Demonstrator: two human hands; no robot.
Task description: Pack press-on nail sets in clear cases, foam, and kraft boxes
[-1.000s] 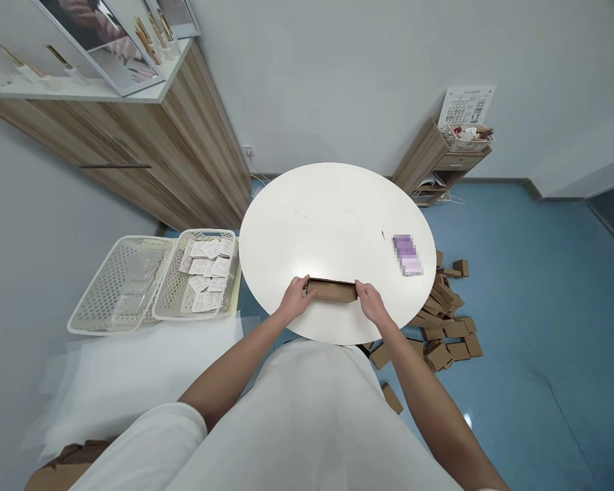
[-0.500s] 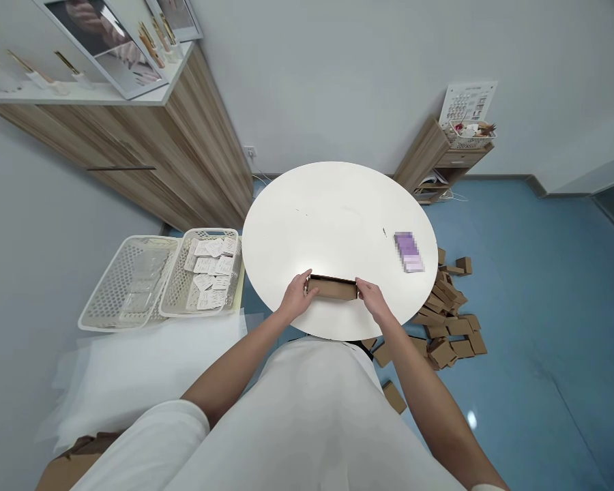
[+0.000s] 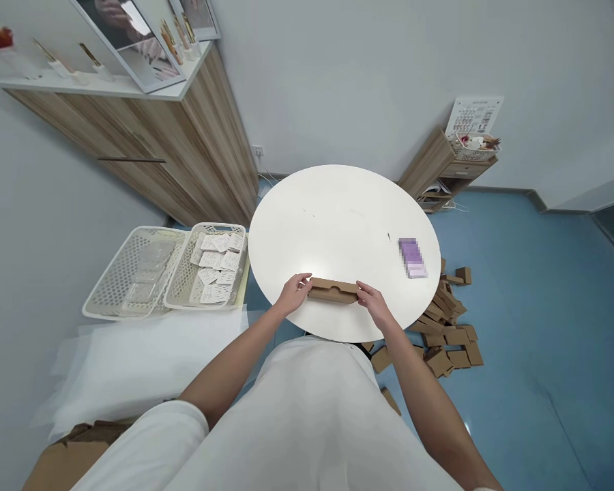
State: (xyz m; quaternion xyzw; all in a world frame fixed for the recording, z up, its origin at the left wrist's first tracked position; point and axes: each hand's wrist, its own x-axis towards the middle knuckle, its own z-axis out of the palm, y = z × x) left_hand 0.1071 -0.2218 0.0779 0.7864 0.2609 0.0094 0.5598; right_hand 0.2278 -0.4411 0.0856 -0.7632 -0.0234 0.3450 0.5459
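A small brown cardboard box [image 3: 332, 291] lies near the front edge of the round white table [image 3: 338, 211]. Its lid looks folded over, with a notch showing along the front. My left hand [image 3: 294, 293] grips the box's left end, fingers curled at the corner. At the right end, my right hand [image 3: 372, 300] holds the other corner between thumb and fingers. The inside of the box is hidden. Farther right on the table is a purple item [image 3: 413, 258], blurred into blocks.
Several brown boxes [image 3: 445, 341] are heaped on the blue floor to the right. Two white baskets stand left of the table: one basket [image 3: 174, 290] has printed cards [image 3: 217, 262], the other [image 3: 95, 303] clear plastic pieces. A wooden cabinet [image 3: 220, 136] and small shelf [image 3: 430, 160] stand behind.
The box's lid has come down over its dark opening, and the notched front now shows. Both hands stay at its ends. The whole view has shifted slightly.
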